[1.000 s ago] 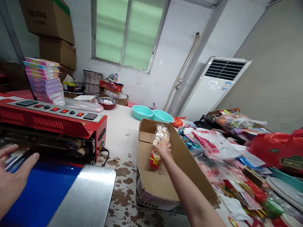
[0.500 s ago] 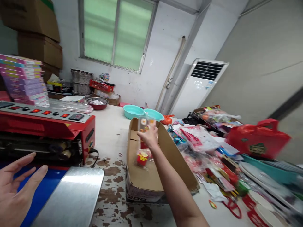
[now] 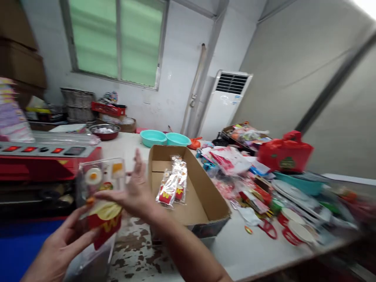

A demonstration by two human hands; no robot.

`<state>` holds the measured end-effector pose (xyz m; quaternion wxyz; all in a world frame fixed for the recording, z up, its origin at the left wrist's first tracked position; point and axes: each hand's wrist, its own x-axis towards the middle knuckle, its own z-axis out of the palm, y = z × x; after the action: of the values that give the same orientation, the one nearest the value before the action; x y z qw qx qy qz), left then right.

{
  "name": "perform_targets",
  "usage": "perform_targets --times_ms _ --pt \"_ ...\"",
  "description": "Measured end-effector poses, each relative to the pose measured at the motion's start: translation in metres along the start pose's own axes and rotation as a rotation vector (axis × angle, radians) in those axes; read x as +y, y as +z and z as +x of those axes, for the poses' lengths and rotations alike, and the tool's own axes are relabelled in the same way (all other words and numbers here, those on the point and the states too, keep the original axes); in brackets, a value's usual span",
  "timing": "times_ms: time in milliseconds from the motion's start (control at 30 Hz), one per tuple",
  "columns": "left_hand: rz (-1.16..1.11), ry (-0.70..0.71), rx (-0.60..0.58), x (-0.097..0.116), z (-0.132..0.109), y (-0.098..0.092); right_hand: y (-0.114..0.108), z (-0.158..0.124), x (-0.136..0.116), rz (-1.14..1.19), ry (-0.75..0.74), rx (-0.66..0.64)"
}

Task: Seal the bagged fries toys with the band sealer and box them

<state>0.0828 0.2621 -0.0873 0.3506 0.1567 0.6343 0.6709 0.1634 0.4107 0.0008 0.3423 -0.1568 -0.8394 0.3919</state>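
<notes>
A clear plastic packet (image 3: pixel 101 196) with a fried-egg toy and a red fries carton printed with a yellow W is held up in front of me. My left hand (image 3: pixel 63 244) grips its lower edge from below. My right hand (image 3: pixel 133 192) touches its right side with fingers spread. An open cardboard box (image 3: pixel 202 203) lies just right of my hands, and two similar packets (image 3: pixel 173 182) lie inside it.
A red sealing machine (image 3: pixel 38 160) with a blue belt (image 3: pixel 20 246) stands at the left. Two teal bowls (image 3: pixel 164 138) sit behind the box. Heaped packaging, a red bag (image 3: pixel 283 154) and plates cover the table's right side. A white air conditioner (image 3: pixel 223 102) stands by the wall.
My right hand let go of a packet in the box and swung left. Both hands now hold another packet in front of the machine. The view has turned right.
</notes>
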Motion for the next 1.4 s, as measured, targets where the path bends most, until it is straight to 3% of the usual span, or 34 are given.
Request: perform_targets --times_ms 33,67,133,200,300,433,567,633,800,1000,1400 --pt "-0.046 -0.026 -0.063 0.004 -0.007 -0.002 -0.008 0.006 0.003 0.084 -0.007 0.007" --pt "-0.096 -0.049 -0.136 0.008 -0.014 -0.004 -0.016 0.013 0.005 0.187 0.026 -0.066" --pt "-0.181 -0.078 -0.273 0.013 -0.028 -0.006 -0.031 0.024 0.008 0.357 0.122 -0.301" --pt "-0.251 -0.111 -0.381 0.013 -0.039 -0.009 -0.041 0.029 0.011 0.418 0.197 -0.439" --pt "-0.308 -0.141 -0.444 0.008 -0.049 -0.016 -0.042 0.027 0.018 0.468 0.31 -0.468" --pt "-0.287 -0.103 -0.353 0.012 -0.043 -0.02 -0.02 0.018 0.026 0.486 0.421 -0.366" --pt "-0.136 0.122 -0.089 0.028 -0.015 -0.017 0.01 0.012 0.026 0.498 0.494 -0.402" --pt "-0.06 0.193 -0.026 0.033 -0.002 -0.016 0.022 0.011 0.026 0.494 0.497 -0.399" --pt "-0.065 0.155 -0.038 0.024 0.008 -0.022 0.033 0.011 0.033 0.493 0.532 -0.405" --pt "-0.089 0.201 0.042 0.0 0.007 -0.033 0.043 0.011 0.037 0.545 0.554 -0.406" --pt "-0.042 0.16 -0.012 0.004 0.0 -0.048 0.059 0.004 0.035 0.6 0.591 -0.44"
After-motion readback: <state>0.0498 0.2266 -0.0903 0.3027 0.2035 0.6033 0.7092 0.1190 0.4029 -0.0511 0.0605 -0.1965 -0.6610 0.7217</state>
